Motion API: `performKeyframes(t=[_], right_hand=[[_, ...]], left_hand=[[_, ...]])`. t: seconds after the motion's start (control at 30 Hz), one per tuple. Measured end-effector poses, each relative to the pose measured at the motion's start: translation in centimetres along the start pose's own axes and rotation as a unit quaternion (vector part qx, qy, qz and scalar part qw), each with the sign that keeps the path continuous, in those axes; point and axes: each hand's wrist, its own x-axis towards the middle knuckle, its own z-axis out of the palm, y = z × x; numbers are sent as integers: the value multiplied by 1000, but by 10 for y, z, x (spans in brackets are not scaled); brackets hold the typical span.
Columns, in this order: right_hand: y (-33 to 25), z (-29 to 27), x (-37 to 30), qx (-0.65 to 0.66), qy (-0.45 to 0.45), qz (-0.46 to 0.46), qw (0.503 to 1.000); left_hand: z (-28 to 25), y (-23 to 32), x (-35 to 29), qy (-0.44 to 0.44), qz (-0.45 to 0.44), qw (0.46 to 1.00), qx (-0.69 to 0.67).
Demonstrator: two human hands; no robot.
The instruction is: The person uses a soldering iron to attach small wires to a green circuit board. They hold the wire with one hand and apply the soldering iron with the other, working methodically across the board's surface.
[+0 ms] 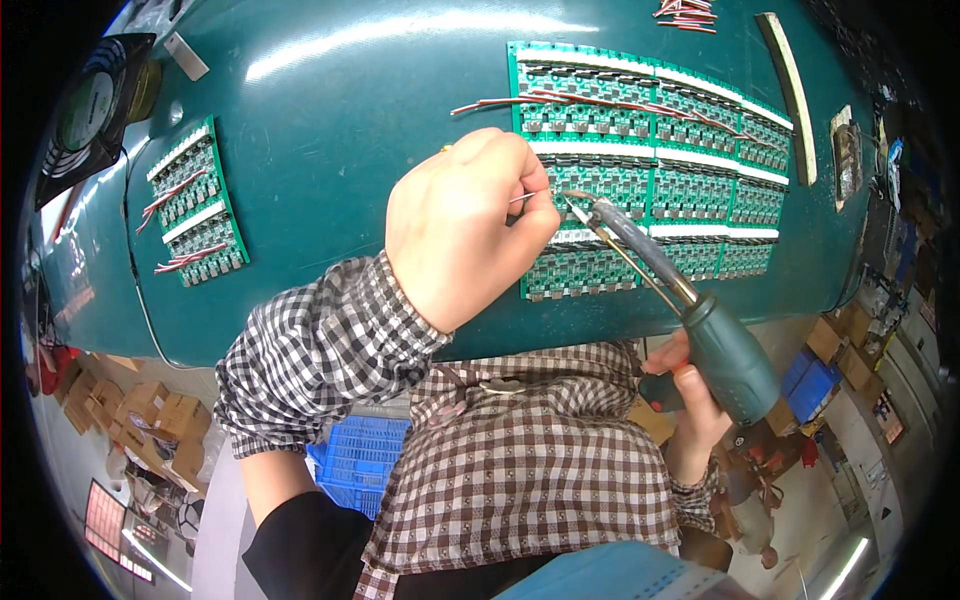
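Observation:
My left hand pinches a thin wire between thumb and forefinger, over the left edge of a large panel of green circuit boards. In my right hand is a green soldering gun, its grip enclosed by my fingers. The gun's metal barrel points up and left, and its tip is at the board just right of my left fingertips. Whether the wire touches the board is too small to tell. Across the panel's upper rows lie several red, white and black wires.
A smaller board panel with wires on it lies at the left of the green table. Beyond it stands a black fan. More wires lie at the far edge, and a pale curved strip at the right. Below is a blue crate.

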Motion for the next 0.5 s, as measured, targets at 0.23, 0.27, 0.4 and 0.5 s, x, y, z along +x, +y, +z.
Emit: performKeyframes(t=[0.23, 0.27, 0.4, 0.5], right_hand=[[0, 2, 2, -12, -12, -12, 1000], [-1, 3, 2, -15, -12, -12, 1000], [-2, 4, 3, -23, -13, -15, 1000], [-3, 5, 4, -20, -12, -13, 1000]], left_hand=[[0, 0, -1, -2, -3, 1000, 7], [0, 0, -1, 0, -2, 1000, 8], [-1, 1, 0, -2, 6, 1000, 12], [0, 0, -1, 3, 10, 1000, 10]])
